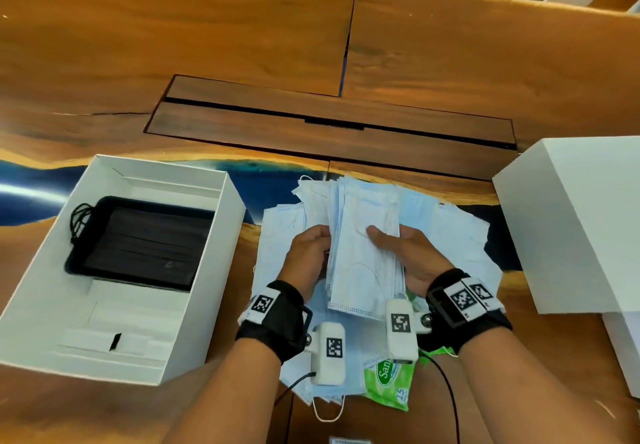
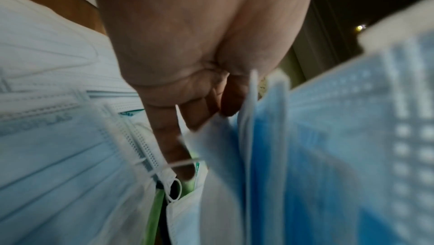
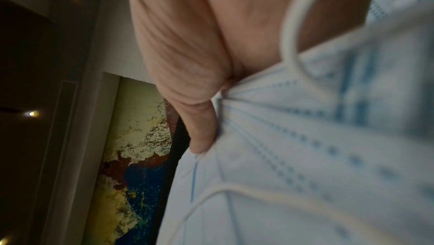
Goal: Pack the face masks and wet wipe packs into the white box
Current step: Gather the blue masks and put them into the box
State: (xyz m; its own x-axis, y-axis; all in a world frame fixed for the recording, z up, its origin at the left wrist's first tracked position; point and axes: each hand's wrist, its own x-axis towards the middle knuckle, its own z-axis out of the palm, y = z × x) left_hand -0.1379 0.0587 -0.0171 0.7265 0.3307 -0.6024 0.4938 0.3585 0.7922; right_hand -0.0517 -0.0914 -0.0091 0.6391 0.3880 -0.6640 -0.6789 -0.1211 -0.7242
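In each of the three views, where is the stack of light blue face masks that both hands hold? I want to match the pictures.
Head: stack of masks at centre, between left hand and right hand.
Left wrist: right half of the picture, beside the fingers.
Right wrist: lower right, under the thumb.
Shared landmark: the white ear loops on the masks.

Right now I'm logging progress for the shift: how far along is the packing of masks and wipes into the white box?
Done: black masks lie in the white box. In hand: left hand and right hand grip a stack of blue masks. Left: loose blue masks and a green wet wipe pack on the table.
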